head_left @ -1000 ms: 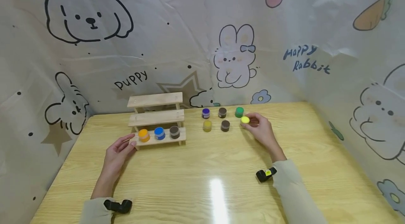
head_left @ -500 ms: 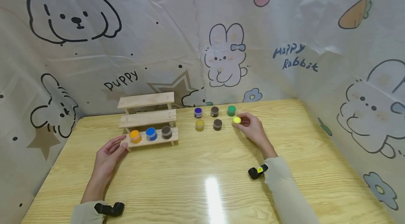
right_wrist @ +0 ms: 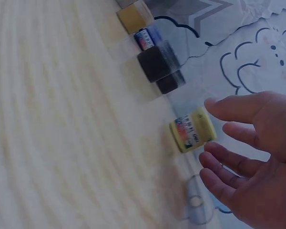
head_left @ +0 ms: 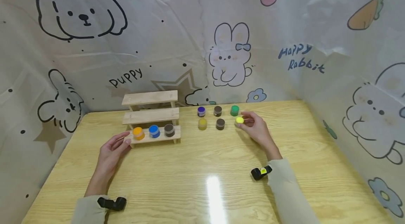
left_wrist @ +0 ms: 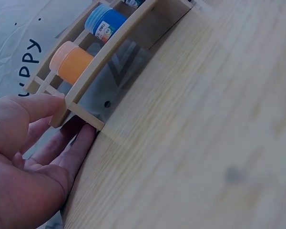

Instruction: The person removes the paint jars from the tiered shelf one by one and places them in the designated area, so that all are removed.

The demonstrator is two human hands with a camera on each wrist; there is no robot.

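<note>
A three-step wooden display rack (head_left: 152, 114) stands at the left. On its lowest step sit an orange paint pot (head_left: 138, 133), a blue paint pot (head_left: 154, 131) and a dark paint pot (head_left: 169, 130). My left hand (head_left: 110, 152) grips the left end of that step; in the left wrist view the thumb lies at its top edge and other fingers are below. My right hand (head_left: 257, 129) pinches a bright yellow paint pot (right_wrist: 193, 130) near its lid, between thumb and fingertips. Whether this pot's base touches the table cannot be told.
Beside the rack, several pots stand in two rows: purple (head_left: 201, 111), dark (head_left: 217, 111) and green (head_left: 235, 110) behind, mustard (head_left: 202, 123) and dark (head_left: 220, 123) in front. A printed cloth (head_left: 190, 41) closes off the back and sides of the wooden table (head_left: 177, 181).
The head view shifts slightly left and right. The yellow pot and my right hand come slightly nearer the front relative to the green pot. My left hand keeps its place on the rack.
</note>
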